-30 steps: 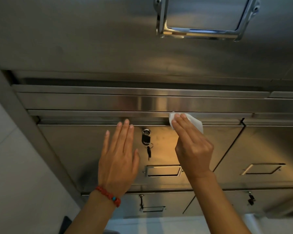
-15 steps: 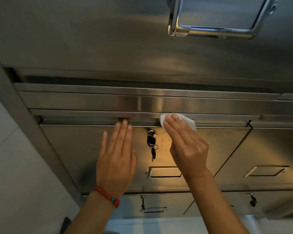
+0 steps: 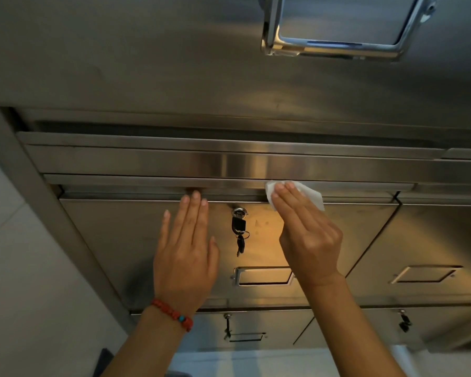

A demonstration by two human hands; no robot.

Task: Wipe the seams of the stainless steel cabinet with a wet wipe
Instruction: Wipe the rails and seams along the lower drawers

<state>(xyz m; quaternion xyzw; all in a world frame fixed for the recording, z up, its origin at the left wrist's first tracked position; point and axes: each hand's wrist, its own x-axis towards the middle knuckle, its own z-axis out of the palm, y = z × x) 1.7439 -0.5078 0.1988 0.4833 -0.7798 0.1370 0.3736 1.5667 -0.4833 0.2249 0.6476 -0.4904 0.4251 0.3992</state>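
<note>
**Wiping the long crack above the drawer**

From the head camera, we see our right hand [image 3: 309, 235] pressing the wet wipe [image 3: 310, 193] with straight fingers onto the seam [image 3: 147, 190] of the steel cabinet [image 3: 120, 63]. The seam runs sideways, left to right, above the drawer [image 3: 120, 235]. Most of it lies to the left of the wipe. Our left hand [image 3: 185, 257] lies flat and open on the drawer, right under that part, so it may be in the way. The keys [image 3: 239, 232] hang between our hands, below the seam.
</note>
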